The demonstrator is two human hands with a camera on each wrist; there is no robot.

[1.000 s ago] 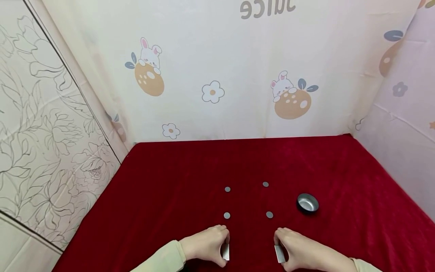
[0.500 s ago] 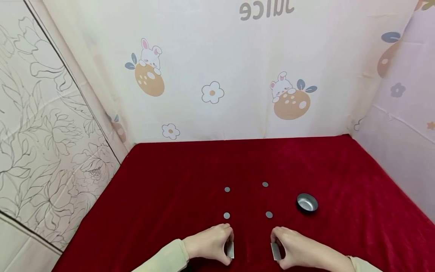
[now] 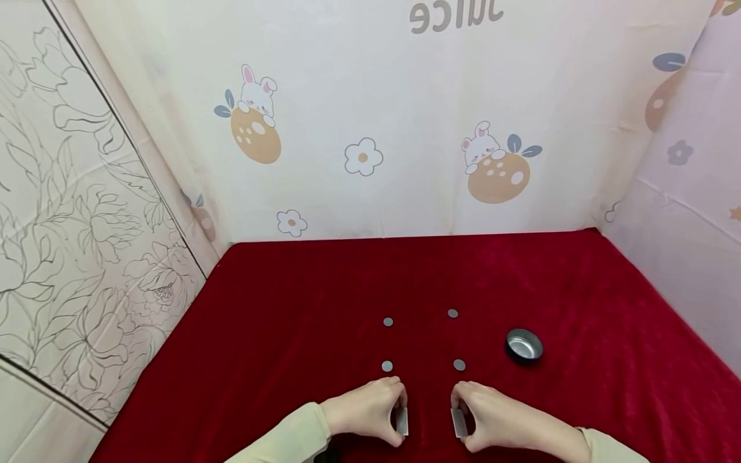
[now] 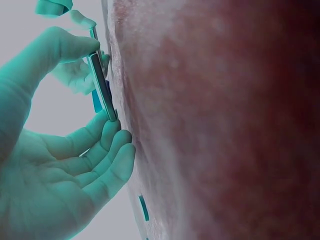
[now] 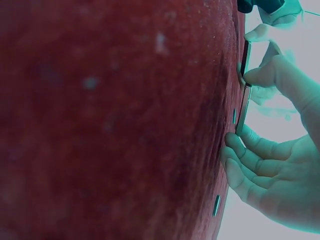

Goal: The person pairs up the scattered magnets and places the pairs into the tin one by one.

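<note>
Metal plates (image 3: 401,421) upright in both hands (image 3: 365,411).

Four small grey discs (image 3: 387,366) lying on red cloth (image 3: 289,334); one metal bowl (image 3: 523,345) sitting alongside; two hands (image 3: 365,411) each holding one metal plate (image 3: 401,421).

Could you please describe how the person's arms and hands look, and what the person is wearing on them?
The left hand and right hand are bare, with no gloves, rings or watch visible. Both forearms wear long, pale cream-yellow sleeves with snug cuffs ending at the wrists. No cables or markings show.
</note>
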